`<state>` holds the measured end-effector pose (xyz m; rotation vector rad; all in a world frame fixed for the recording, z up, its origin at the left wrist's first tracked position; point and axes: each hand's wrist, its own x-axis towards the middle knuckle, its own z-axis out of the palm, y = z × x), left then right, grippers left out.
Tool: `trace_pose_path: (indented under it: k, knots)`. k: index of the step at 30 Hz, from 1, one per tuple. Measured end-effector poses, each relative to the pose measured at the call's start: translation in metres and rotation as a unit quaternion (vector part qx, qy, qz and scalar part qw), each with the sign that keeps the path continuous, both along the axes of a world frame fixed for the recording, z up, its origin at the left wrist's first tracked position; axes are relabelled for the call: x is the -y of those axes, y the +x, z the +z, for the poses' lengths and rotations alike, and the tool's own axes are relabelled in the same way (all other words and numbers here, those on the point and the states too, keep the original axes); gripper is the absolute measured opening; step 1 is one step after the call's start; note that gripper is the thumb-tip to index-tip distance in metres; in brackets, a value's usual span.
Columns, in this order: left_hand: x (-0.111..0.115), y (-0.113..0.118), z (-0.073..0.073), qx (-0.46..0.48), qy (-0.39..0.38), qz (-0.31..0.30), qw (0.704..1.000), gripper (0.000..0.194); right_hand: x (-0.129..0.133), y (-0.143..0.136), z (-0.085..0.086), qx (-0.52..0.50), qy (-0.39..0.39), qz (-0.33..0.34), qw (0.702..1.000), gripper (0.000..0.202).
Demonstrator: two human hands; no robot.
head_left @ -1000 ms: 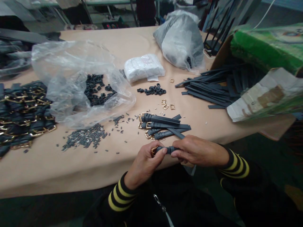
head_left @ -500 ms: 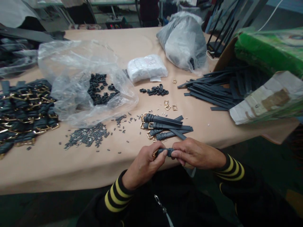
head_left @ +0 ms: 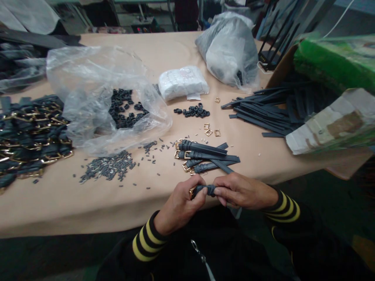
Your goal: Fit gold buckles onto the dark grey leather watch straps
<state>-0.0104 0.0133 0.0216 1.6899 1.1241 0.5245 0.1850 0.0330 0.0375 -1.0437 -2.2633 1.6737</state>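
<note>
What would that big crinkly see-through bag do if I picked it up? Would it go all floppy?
Probably yes: the clear plastic bag is thin and wrinkled, so it would likely sag and crumple. It may feel light for its size, since much of it looks like slack plastic. The small dark loops lie loose in it, so they might slide about.

The bench [head_left: 158, 210] carries a clear plastic bag [head_left: 88, 78] holding black loops [head_left: 120, 105] — beside it, a white packet [head_left: 183, 82]. Nearer the front edge lie scattered small dark pieces [head_left: 109, 167] and, to their right, buckled straps [head_left: 205, 154] — some crossing one another.
</note>
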Motion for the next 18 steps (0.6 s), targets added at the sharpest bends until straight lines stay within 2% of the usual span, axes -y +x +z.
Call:
trace_pose_path:
  k: [3,8,11,13,16,18]
  knots:
    - [-0.001,-0.003,0.002,-0.005,0.009,-0.014,1.000,0.012,0.001,-0.001,-0.002,-0.016,0.023,-0.006,1.000,0.029]
    - [-0.001,0.000,0.003,0.009,0.004,-0.013,1.000,0.011,0.003,-0.004,-0.004,-0.009,0.019,-0.031,0.999,0.030]
    - [0.002,0.003,0.000,0.035,0.004,0.025,0.999,0.006,0.001,-0.002,-0.006,-0.001,0.042,-0.039,0.998,0.031]
    - [0.006,0.004,-0.004,0.078,-0.027,0.046,0.995,0.006,-0.002,-0.001,-0.007,-0.005,0.044,-0.033,0.998,0.031]
    - [0.011,0.003,-0.011,0.167,-0.104,0.038,0.980,0.014,-0.004,0.000,-0.008,-0.022,0.032,-0.015,0.999,0.030]
    - [0.014,0.004,-0.016,0.186,-0.117,0.035,0.975,0.017,-0.004,0.000,-0.007,-0.028,0.030,-0.005,0.999,0.030]
